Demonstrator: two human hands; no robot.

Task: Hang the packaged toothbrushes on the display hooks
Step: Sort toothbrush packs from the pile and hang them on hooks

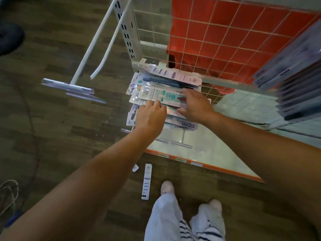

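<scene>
A loose pile of packaged toothbrushes [161,91] lies at the left end of a low white shelf [217,153]. My left hand [150,116] rests on the pile's near left side with its fingers curled over a pack's edge. My right hand [194,105] lies flat on the top pack, a white and teal one [156,95], fingers stretched out and thumb spread. Two white display hooks [97,49] jut out from the slotted upright [125,26] at the left, with nothing hanging on them. At the right, several packs [293,80] hang in a stack.
One toothbrush pack [146,181] lies on the wood-pattern floor by my feet, with a small white scrap [135,168] beside it. A white wire grid [217,40] with an orange panel behind it backs the shelf. A clear label holder [69,86] ends one hook. Cables lie at the far left.
</scene>
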